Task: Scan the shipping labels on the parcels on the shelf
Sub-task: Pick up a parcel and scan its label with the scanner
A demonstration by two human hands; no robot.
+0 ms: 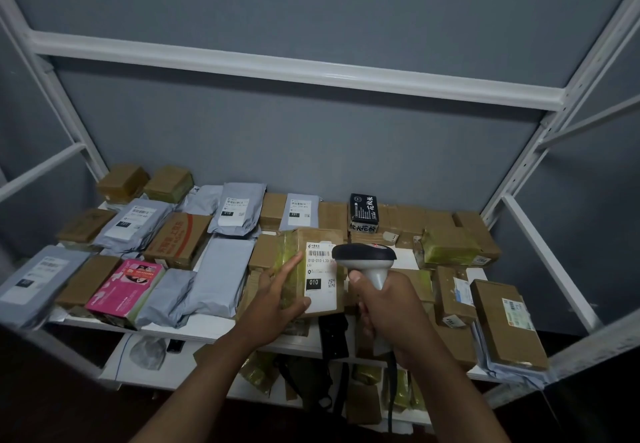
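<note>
**Scanner held over a cardboard parcel marked 010**

From the head camera I see my left hand (277,298) gripping a cardboard parcel (313,271) by its left edge, thumb curled onto the front near the bottom of its shipping label (320,276), fingers stretched up the side. The parcel is tilted up at the front of the white shelf (194,330). The label shows a barcode, "010-010-L30-55" before it is cut off, a black box reading "010" and a QR code.

My right hand (384,307) is wrapped round the handle of a grey barcode scanner (367,259), whose dark head sits just over the label's right edge.

Around it lie other parcels: grey poly mailers (239,208) with labels reading "010" and "231", a pink printed box (124,290), a black box with white Chinese characters (363,214), and a carton with red Chinese print (180,238).
</note>
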